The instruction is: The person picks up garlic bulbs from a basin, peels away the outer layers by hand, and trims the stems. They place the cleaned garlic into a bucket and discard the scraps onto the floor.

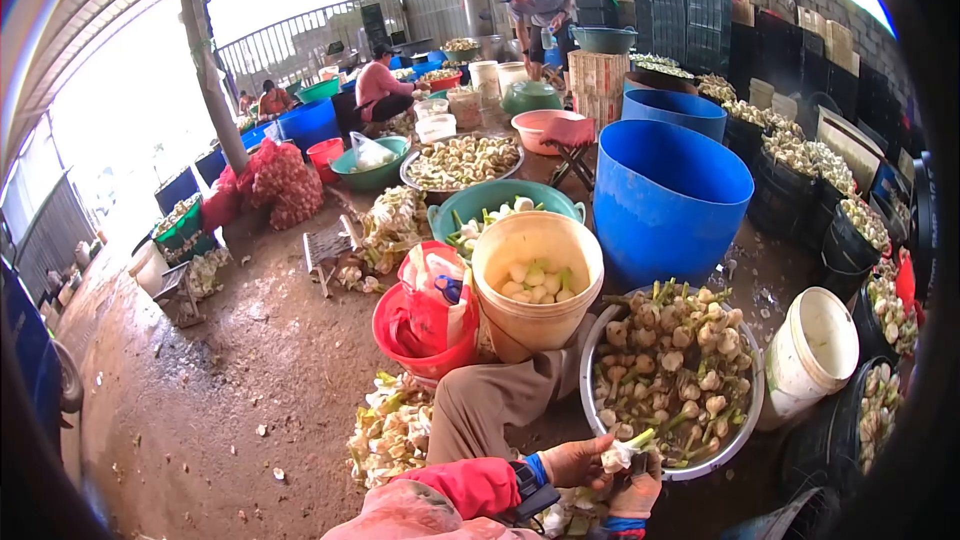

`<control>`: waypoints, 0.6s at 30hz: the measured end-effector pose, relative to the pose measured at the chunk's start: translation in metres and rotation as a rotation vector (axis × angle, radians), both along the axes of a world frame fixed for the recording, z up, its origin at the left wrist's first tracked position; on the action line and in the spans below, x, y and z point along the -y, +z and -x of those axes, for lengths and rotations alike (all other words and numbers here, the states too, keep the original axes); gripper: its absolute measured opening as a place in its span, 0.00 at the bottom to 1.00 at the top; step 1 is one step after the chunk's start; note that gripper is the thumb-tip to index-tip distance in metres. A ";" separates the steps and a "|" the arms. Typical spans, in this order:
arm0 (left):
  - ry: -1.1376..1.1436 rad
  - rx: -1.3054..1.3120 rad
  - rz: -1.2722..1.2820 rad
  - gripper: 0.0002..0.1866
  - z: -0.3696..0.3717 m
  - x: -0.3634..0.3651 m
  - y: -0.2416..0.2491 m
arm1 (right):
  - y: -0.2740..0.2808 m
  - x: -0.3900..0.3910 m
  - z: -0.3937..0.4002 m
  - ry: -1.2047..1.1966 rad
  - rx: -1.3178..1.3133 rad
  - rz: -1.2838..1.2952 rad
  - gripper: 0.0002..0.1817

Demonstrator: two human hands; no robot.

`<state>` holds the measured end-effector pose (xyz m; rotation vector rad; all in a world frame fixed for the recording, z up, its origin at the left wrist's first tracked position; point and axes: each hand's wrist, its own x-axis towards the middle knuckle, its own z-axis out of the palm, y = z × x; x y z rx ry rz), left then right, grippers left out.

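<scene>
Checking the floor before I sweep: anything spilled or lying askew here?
Yes. Peelings lie heaped on the dirt floor beside the person's knee, and a small wooden stool sits tipped on its side farther back. The white bucket right of the metal basin leans over.

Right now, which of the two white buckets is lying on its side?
The white bucket right of the metal basin of bulbs, mouth tipped toward the camera. The other white bucket, far back near the bending person, stands upright.

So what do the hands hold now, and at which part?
Both hands, left hand and right hand, grip one garlic bulb around its head; green stalk sticks out.
</scene>
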<state>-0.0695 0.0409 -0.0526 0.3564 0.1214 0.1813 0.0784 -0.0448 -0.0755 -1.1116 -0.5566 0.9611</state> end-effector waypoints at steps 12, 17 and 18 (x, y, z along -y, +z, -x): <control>0.165 -0.865 -1.500 0.33 0.009 -0.007 0.034 | 0.018 -0.005 0.005 0.210 0.312 0.242 0.14; 0.135 -0.986 -1.379 0.20 0.012 -0.009 0.043 | -0.003 -0.006 0.003 0.103 0.529 0.183 0.12; 0.235 -0.986 -1.354 0.18 0.013 -0.006 0.048 | 0.002 -0.005 0.002 0.104 0.529 0.181 0.12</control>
